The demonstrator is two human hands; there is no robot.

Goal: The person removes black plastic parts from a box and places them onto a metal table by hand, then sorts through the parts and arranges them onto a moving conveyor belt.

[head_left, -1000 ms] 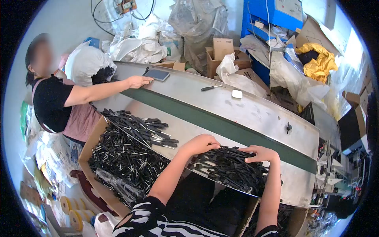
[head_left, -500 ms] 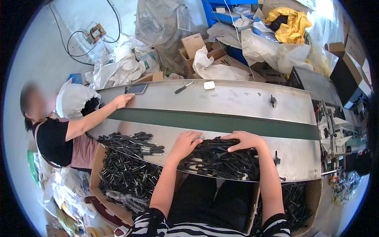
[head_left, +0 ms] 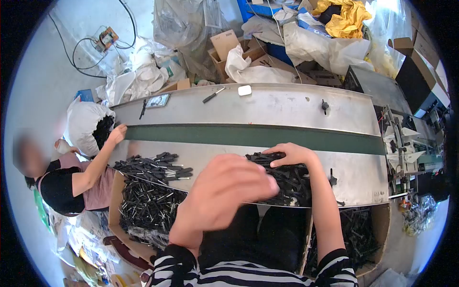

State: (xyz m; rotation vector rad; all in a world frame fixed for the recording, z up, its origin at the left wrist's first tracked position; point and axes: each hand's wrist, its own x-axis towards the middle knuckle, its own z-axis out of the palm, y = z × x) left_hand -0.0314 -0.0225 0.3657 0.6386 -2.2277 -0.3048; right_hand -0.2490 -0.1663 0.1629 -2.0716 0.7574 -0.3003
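Observation:
My right hand (head_left: 290,155) rests on a pile of slender black plastic pieces (head_left: 291,184) at the near edge of the metal bench (head_left: 361,177). Its thumb and fingers are apart, lying over the top of the pile. My left hand (head_left: 227,189) is raised close to the camera, in front of the pile's left part, and its fingers are smeared by motion. It hides some of the black pieces. Left of it on the bench lies a heap of black-handled pieces with silver shafts (head_left: 155,167).
A green belt strip (head_left: 258,136) runs along the bench. Boxes of black-and-silver pieces (head_left: 148,205) and black pieces (head_left: 351,237) stand below. A co-worker (head_left: 62,182) reaches to the belt's left end. A phone (head_left: 158,101) and a screwdriver (head_left: 213,94) lie at the back.
My left hand has lifted off the pile toward the camera. My right hand stays on the pile. The co-worker's hand has left the phone and moved to the belt's end.

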